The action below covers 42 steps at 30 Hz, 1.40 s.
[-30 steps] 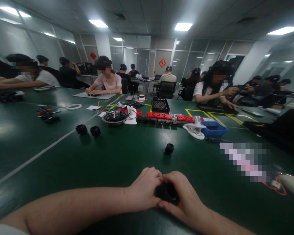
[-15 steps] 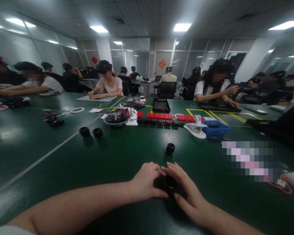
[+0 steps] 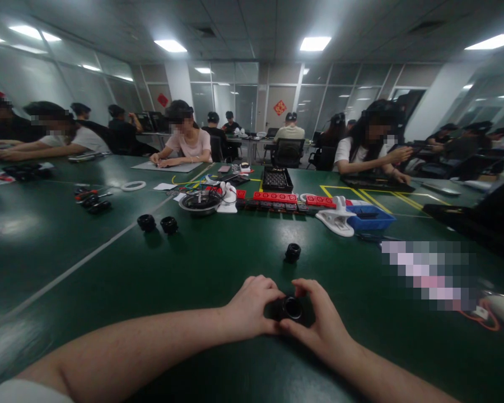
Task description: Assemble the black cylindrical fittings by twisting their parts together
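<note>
Centrally, on the near part of the green desk (image 3: 201,280): one black cylindrical part (image 3: 292,308), held in two hands.
Short, round, glossy at the rim, with a dark hollow facing upward; left hand (image 3: 248,308) grasping its left side, right hand (image 3: 324,316) curled around its right, thumb and finger gripping; similar black piece (image 3: 293,253) standing farther off, just beyond the hands.

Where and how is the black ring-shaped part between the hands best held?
The black ring-shaped part is probably best held by its outer wall, left hand and right hand coming from opposite sides: it looks round, and its open end faces the camera.
</note>
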Tool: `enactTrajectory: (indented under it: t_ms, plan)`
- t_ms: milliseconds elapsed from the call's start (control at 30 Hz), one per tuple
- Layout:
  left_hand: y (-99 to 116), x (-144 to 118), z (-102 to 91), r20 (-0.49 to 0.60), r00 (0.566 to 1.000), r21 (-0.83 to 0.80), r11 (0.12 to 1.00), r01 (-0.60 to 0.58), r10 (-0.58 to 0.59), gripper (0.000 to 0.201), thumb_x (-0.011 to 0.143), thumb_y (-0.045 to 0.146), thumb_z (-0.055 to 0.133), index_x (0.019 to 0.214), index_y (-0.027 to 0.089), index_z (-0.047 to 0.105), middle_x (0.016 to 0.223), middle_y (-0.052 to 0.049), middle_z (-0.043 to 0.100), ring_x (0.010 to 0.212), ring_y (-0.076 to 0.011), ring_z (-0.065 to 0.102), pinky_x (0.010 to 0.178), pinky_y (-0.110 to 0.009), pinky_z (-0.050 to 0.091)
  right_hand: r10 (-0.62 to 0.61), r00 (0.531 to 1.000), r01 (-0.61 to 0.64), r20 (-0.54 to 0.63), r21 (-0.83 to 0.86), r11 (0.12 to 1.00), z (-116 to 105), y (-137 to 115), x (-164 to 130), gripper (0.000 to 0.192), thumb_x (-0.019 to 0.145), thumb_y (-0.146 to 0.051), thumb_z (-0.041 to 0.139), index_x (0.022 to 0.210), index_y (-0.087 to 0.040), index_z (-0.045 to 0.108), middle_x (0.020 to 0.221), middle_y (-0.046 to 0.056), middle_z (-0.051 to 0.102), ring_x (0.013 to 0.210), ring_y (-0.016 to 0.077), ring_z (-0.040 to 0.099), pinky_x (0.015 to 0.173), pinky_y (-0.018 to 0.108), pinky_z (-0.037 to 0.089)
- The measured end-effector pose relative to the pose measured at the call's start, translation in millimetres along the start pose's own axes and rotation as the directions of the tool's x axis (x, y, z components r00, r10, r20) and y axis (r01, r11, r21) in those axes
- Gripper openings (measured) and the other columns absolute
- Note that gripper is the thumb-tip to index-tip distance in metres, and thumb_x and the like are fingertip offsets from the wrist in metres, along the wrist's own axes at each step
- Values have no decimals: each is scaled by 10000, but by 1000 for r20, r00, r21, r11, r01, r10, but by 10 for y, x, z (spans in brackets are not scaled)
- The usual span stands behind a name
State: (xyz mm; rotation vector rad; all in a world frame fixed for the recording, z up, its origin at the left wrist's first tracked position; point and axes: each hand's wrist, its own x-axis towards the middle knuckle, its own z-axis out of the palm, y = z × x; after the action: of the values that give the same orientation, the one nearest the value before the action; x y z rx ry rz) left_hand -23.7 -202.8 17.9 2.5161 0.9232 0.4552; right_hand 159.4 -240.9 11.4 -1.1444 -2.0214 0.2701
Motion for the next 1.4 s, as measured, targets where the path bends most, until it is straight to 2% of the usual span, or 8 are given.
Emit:
enactTrajectory:
  t_ms: [167,333,433,567,800,1100,1233,1400]
  plan:
    - [8,-4,-12,-19,1000,6,1000,-18,18,448,641,502,660,959,196,578,894,-11,534,838,-183,462,750,-304,349,-65,991,49,113,137,989,-70,-10,-15,432,753,-201,521,1154,-217,362,1018,84,550,936,214,550,807,381,459]
    - [-17,-7,-10,-19,999,13,999,-31,32,503,614,550,658,966,198,581,915,-23,528,858,-198,457,761,-317,349,-108,950,-10,292,378,926,-136,11,-31,496,841,-180,330,1313,-256,199,1273,80,447,1172,206,419,964,444,340]
    - [-19,-11,-13,-14,999,17,999,-33,34,483,618,534,664,965,209,583,942,-24,519,868,-200,454,760,-316,347,-57,975,-18,214,333,943,-114,37,-30,486,846,-266,367,1308,-242,218,1294,96,404,1195,231,380,977,456,315]
    - [-11,-12,-13,-15,1000,0,1000,-25,25,438,625,479,683,955,211,577,945,-18,517,871,-193,457,774,-314,343,0,997,-13,80,171,985,-47,43,-26,557,752,-399,546,1218,-197,317,1129,121,467,1032,255,487,869,414,420]
    - [-6,-2,0,-5,1000,3,1000,-20,20,415,627,424,693,950,197,566,955,-20,521,884,-193,456,787,-313,347,33,998,-38,52,89,995,17,12,-8,569,636,-363,672,1100,-204,383,915,63,513,815,218,548,708,371,484]
    - [-17,4,-7,-5,1000,-4,1000,-20,20,486,622,512,668,970,190,561,952,-29,528,876,-201,464,787,-326,348,-104,959,-3,264,375,927,-111,-14,-25,525,820,-210,373,1310,-220,182,1228,111,466,1143,215,442,941,433,365]
    - [-36,1,14,-16,999,2,999,-37,37,486,637,500,663,1006,203,555,984,-32,525,897,-206,462,801,-330,342,-96,973,27,208,311,950,-98,-13,-21,556,825,-317,429,1315,-219,187,1302,122,370,1194,241,373,970,438,328]
    - [-37,4,17,-14,999,-7,999,-33,33,475,646,502,653,1004,204,558,961,-24,528,885,-196,468,809,-328,336,-50,998,43,40,157,987,-28,12,-11,627,724,-471,558,1222,-182,308,1094,118,469,999,254,498,845,396,435]
